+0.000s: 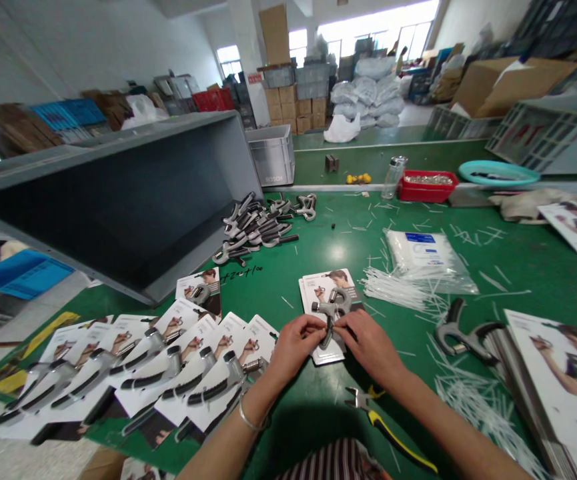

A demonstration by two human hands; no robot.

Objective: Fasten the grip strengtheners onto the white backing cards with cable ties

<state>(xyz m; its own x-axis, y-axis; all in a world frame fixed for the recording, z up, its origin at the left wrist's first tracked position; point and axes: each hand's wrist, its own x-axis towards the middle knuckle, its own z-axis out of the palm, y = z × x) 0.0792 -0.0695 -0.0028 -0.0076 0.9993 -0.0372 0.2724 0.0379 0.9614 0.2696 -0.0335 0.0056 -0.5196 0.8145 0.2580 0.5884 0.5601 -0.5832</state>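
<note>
Between my hands, a grey hand grip strengthener [337,301] with a black handle lies on a small stack of printed backing cards [311,288]. My left hand [295,341] pinches the handle from the left, fingertips together. From the right, my right hand [368,341] has its fingers closed at the same handle. Whether a thin tie is between the fingertips is too small to tell. Yellow-and-black cutting pliers [391,433] lie just below my right hand. To the left, several cards with hand grips on them [218,387] overlap in a row.
A large grey crate [138,200] lies on its side at left, beside a pile of loose hand grips [255,227]. White cable ties [403,287] and their bag [425,257] sit at right. Nearer are another hand grip [461,337], a card stack [558,373] and scattered ties [483,407].
</note>
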